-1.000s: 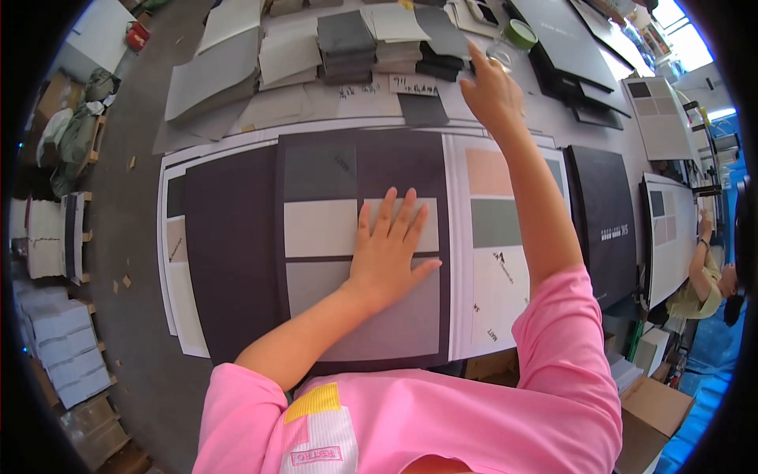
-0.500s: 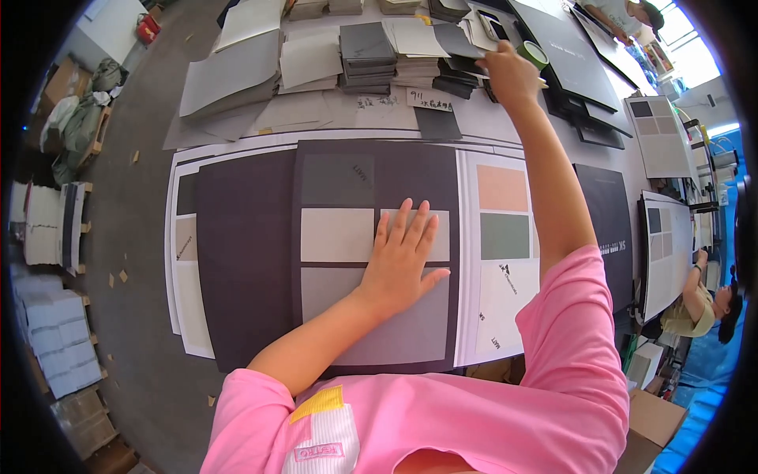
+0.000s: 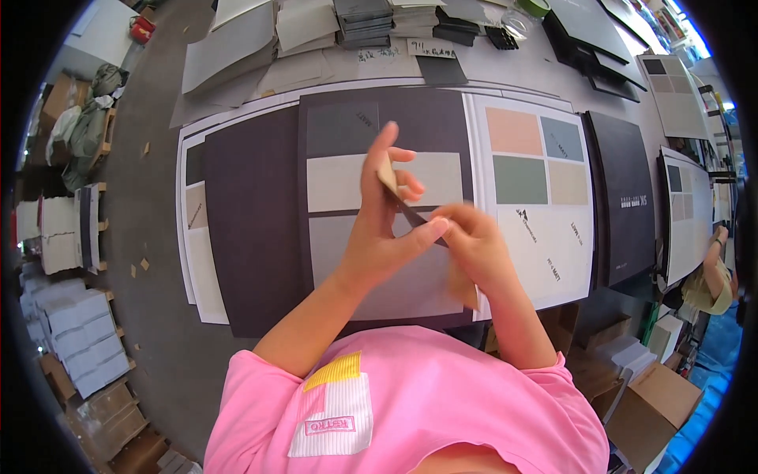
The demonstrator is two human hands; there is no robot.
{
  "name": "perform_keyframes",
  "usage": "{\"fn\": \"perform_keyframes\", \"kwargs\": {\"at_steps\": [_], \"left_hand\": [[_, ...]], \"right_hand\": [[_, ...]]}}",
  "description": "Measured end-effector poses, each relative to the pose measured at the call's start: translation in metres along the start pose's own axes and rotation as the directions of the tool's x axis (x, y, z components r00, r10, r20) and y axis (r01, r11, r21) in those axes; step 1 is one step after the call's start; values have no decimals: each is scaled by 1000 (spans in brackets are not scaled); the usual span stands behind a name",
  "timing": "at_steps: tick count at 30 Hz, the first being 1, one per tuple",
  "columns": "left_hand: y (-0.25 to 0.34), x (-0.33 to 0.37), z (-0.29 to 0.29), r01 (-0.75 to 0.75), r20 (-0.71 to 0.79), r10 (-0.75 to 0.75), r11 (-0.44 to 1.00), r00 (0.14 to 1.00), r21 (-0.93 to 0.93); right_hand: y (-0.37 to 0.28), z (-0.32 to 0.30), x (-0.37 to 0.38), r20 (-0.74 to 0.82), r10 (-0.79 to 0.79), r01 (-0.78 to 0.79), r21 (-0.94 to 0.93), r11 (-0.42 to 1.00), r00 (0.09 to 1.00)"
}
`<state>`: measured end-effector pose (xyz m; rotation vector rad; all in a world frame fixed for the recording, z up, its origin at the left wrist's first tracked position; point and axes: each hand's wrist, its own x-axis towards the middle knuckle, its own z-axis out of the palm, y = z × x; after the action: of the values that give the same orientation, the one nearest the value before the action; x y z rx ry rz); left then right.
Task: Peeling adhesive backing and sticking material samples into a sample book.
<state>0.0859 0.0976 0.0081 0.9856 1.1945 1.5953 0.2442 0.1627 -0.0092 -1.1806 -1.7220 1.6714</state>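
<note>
In front of my chest, both hands are raised over an open dark swatch board point(image 3: 426, 118) bearing grey and off-white panels. A thin dark strip with a tan side point(image 3: 409, 212) runs between them. Its upper end lies along the fingers of my left hand point(image 3: 379, 209), whose thumb presses near the strip's lower end. My right hand point(image 3: 476, 245) pinches the strip beside that thumb. Below the right fingers hangs a blurred tan piece point(image 3: 464, 288); whether it belongs to the strip I cannot tell.
A white swatch page point(image 3: 505, 272) with pink, green, blue-grey and beige panels lies right of the board. Farther right is a dark closed folder point(image 3: 624, 197). Sheet stacks point(image 3: 365, 24), a green tape roll point(image 3: 534, 7) and black boards point(image 3: 588, 35) stand at the back. A co-worker's arm point(image 3: 714, 257) shows at far right.
My left hand has lifted off the board. My right hand has come back from the far stacks near the tape, and both hands now hold the dark strip. The view has tilted down.
</note>
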Motion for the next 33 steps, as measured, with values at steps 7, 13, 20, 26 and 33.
{"fn": "perform_keyframes", "kwargs": {"at_steps": [7,13,20,26,33], "left_hand": [[24,-29,1,146,334,-315,884,889,445],[23,-42,12,307,384,-283,952,879,-4],[20,-45,13,342,391,-290,937,874,-68],[16,-44,14,300,398,-253,952,882,-60],[19,-43,12,349,399,-261,922,879,-166]], "right_hand": [[-49,-21,-17,367,-104,41,175,984,925],[-36,-9,-14,382,-131,-117,561,819,915],[-33,-4,-17,374,-48,-156,497,853,926],[-35,-1,-18,341,-123,-44,443,896,932],[-41,-7,-15,359,-13,-138,389,911,933]]}}
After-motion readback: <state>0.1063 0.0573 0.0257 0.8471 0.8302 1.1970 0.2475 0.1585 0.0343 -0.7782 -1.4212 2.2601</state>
